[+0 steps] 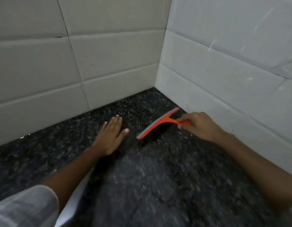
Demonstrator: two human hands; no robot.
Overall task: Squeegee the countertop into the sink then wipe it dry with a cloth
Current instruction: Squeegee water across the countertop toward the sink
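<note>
Grey sleeve (24, 207) nearest; left hand (111, 138) lies flat and open on the speckled black stone worktop (158, 185); right hand (197, 126) grips the orange squeegee (158, 123) near the worktop's tiled corner.

Speckled stone countertop (150, 185), plastic squeegee (158, 124).

Bare hands, one sleeve in view

The left hand (111, 136) and right hand (197, 126) are bare, no rings or watch; a loose, pale grey short sleeve (25, 205) covers the left upper arm.
</note>
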